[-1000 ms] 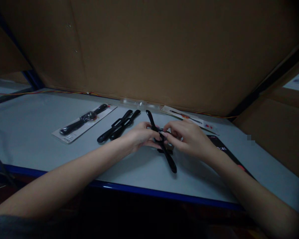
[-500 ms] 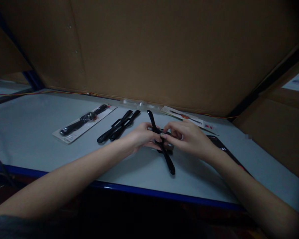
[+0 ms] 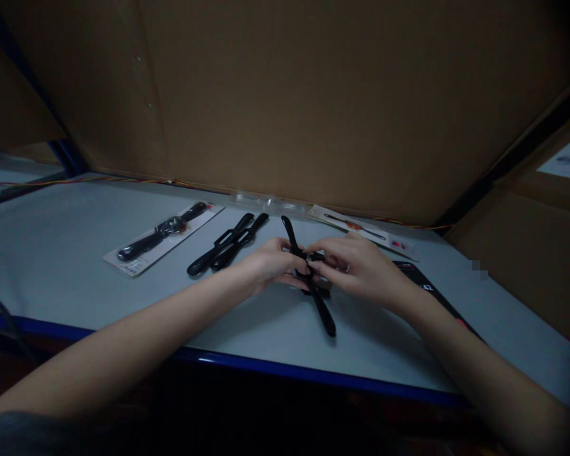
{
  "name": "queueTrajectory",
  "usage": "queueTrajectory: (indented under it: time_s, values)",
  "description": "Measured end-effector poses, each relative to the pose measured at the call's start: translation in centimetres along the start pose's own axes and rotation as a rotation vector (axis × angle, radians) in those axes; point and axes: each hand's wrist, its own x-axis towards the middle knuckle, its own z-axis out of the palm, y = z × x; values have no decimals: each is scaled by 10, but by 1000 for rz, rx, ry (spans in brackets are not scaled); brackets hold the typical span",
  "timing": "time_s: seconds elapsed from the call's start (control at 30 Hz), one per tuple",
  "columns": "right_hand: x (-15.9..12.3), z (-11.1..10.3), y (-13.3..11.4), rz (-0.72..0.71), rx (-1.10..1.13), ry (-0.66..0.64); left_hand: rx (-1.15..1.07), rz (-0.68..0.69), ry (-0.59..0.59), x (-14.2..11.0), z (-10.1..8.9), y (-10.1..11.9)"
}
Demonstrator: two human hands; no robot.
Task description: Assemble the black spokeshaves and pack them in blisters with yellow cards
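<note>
My left hand is closed around the middle of a black spokeshave. The tool is raised over the table and slants from far left to near right, both of its slim handles showing. At its centre the fingers of my right hand pinch together on a small part, too dark and covered to name. Under the hands a flat dark piece shows partly, the rest hidden. Two more black spokeshave bodies lie side by side on the table, left of my hands.
A carded spokeshave in clear plastic lies at left. Clear plastic shells and a printed card rest along the cardboard back wall. A black package lies beside my right forearm. The grey table has a blue front edge.
My right fingers have shifted slightly at the spokeshave's centre and now cover more of it. The whole view has moved a little; the left hand keeps its hold.
</note>
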Motion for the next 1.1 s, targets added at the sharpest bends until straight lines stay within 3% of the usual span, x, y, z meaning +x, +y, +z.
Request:
queueTrajectory:
  time_s: [0.23, 0.47, 0.7, 0.87, 1.1]
  values:
    - [1, 5, -3, -46, -91, -27, 8, -8, -22, -1, 0, 0]
    - [1, 5, -3, 111, 278, -46, 41, 12, -16, -1, 0, -1]
    - [1, 3, 3, 49, 24, -8, 59, -10, -40, -2, 2, 0]
    - [2, 10, -9, 131, -100, 27, 81, 25, -24, -2, 5, -2]
    - [3, 12, -13, 140, -42, 24, 69, 52, -18, -3, 3, -3]
